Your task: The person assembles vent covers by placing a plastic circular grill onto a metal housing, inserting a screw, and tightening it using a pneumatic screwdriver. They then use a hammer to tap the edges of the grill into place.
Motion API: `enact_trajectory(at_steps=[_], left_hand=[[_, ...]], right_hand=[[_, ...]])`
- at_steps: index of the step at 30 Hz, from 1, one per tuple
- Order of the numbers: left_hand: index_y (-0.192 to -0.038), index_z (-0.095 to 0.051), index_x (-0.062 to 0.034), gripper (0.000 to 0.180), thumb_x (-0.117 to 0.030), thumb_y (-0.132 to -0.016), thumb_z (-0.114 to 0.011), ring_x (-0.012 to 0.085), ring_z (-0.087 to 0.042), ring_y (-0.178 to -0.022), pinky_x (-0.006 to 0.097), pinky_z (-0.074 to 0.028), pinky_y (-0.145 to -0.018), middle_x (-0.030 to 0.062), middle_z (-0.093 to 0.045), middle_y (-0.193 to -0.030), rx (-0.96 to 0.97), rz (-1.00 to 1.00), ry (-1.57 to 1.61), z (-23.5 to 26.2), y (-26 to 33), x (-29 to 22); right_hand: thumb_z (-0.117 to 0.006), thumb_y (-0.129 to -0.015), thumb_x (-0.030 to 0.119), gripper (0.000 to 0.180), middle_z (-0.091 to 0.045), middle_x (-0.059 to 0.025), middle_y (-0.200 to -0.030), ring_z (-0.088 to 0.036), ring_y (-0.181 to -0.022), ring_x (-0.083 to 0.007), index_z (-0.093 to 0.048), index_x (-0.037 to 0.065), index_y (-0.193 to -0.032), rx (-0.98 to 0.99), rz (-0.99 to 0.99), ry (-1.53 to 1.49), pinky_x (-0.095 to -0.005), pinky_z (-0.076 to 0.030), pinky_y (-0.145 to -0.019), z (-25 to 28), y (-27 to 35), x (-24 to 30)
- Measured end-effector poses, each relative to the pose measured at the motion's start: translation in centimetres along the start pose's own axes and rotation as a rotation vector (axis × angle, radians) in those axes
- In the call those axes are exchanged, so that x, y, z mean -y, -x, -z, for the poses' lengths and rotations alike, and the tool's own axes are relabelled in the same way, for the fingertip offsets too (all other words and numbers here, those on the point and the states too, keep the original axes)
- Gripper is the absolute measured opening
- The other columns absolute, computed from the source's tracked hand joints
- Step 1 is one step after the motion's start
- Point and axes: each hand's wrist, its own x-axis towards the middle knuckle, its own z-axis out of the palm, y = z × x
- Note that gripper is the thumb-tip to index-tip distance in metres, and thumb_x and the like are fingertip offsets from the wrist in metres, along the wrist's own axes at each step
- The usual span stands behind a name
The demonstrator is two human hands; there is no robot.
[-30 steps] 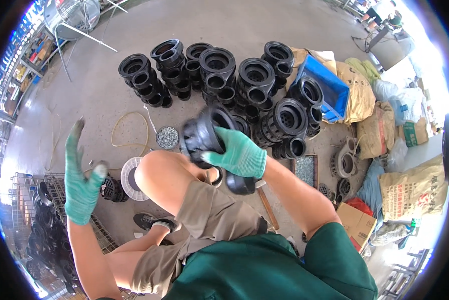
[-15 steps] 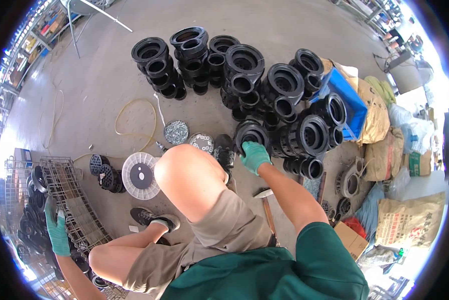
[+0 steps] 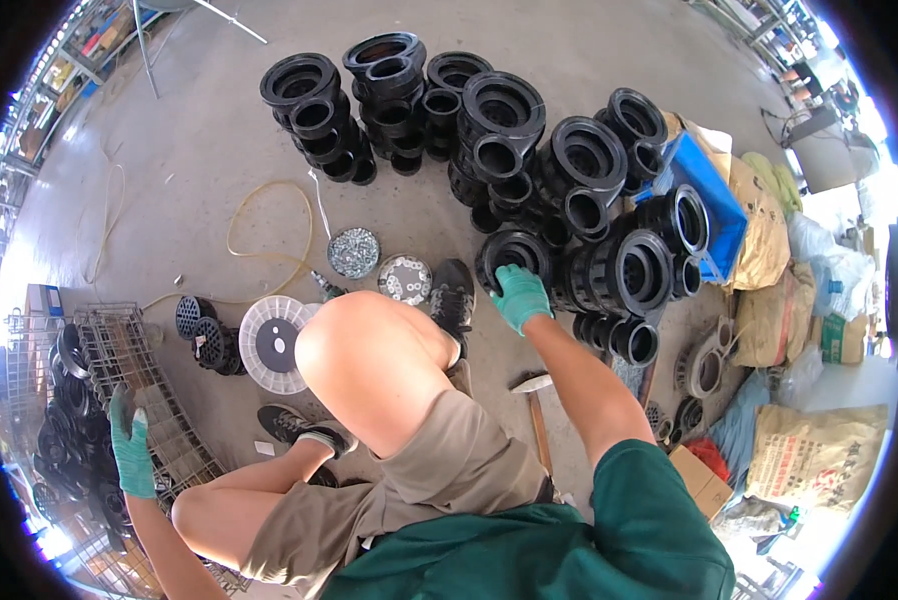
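My right hand [image 3: 520,298], in a teal glove, has its fingers curled over the near rim of a black plastic pipe fitting [image 3: 510,247]. This fitting stands at the near end of a group of stacked black fittings [image 3: 581,160]. On the far left, my left hand [image 3: 133,447], also gloved and dirty at the fingertips, is held up with its thumb apart and nothing in it. It is over the edge of a wire basket [image 3: 144,365], beside a heap of black ring-shaped parts [image 3: 64,430].
Between my feet and the fittings are a dish of small metal pieces [image 3: 354,252] and a dish of pale pieces [image 3: 405,279]. A white reel [image 3: 275,345], black grates [image 3: 211,340] and a yellow hose [image 3: 231,235] lie left. A hammer [image 3: 538,420], blue crate [image 3: 704,205] and sacks [image 3: 819,455] are right.
My left hand has shifted right, away from the heap of black parts, and its thumb shows apart. My right hand stays on the same fitting's rim. The whole view has shifted slightly.
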Motion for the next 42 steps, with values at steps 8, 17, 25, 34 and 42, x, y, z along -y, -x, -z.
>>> enact_trajectory(at_steps=[8, 17, 25, 34, 42], left_hand=[[-0.157, -0.036, -0.0068, 0.070, -0.030, -0.099, -0.068, 0.0250, -0.042, -0.144, 0.039, -0.030, -0.120, 0.0120, -0.045, -0.155, 0.041, -0.043, 0.001, -2.9, -1.2, -0.3], [-0.157, -0.036, -0.0063, 0.067, -0.029, -0.101, -0.065, 0.0247, -0.044, -0.143, 0.040, -0.032, -0.119, 0.0132, -0.046, -0.154, 0.054, -0.006, -0.022, -2.0, -1.0, 1.6], [-0.156, -0.037, -0.0062, 0.063, -0.022, -0.101, -0.064, 0.0225, -0.047, -0.138, 0.036, -0.035, -0.116, 0.0114, -0.051, -0.148, 0.063, 0.045, 0.006, -2.3, -0.6, 2.5], [-0.156, -0.038, -0.0061, 0.062, -0.019, -0.101, -0.064, 0.0194, -0.049, -0.133, 0.033, -0.037, -0.114, 0.0100, -0.053, -0.145, 0.096, 0.099, 0.003, -3.3, -0.7, 2.6], [-0.155, -0.038, -0.0029, 0.062, -0.017, -0.101, -0.065, 0.0204, -0.050, -0.131, 0.033, -0.037, -0.114, 0.0100, -0.053, -0.144, 0.107, 0.083, 0.035, -3.2, -1.3, 3.4]], right_hand=[[-0.072, -0.089, 0.030, 0.041, -0.062, -0.0152, -0.125, -0.059, -0.119, -0.0359, -0.061, 0.009, -0.122, 0.066, -0.114, 0.096, -0.0478, -0.049, -0.099, 1.5, -1.7, 0.8], [-0.048, -0.094, 0.006, 0.037, -0.063, -0.0221, -0.128, -0.061, -0.116, -0.0410, -0.061, 0.004, -0.129, -0.374, -0.329, -0.502, -0.0455, -0.049, -0.100, -1.0, 5.5, -5.8], [-0.050, -0.100, 0.012, 0.038, -0.068, -0.0132, -0.124, -0.071, -0.098, -0.0330, -0.059, 0.018, -0.136, -0.141, -0.969, -1.265, -0.0444, -0.058, -0.086, -13.3, 8.7, -6.8], [-0.051, -0.105, 0.022, 0.025, -0.072, -0.0109, -0.110, -0.071, -0.092, -0.0330, -0.064, 0.012, -0.124, -0.199, -0.990, -1.906, -0.0442, -0.063, -0.078, -14.4, 5.4, -6.8], [-0.039, -0.107, 0.035, 0.033, -0.074, -0.0050, -0.104, -0.071, -0.081, -0.0279, -0.064, 0.023, -0.123, -0.082, -1.014, -1.929, -0.0427, -0.060, -0.062, -14.6, 8.3, -7.9]])
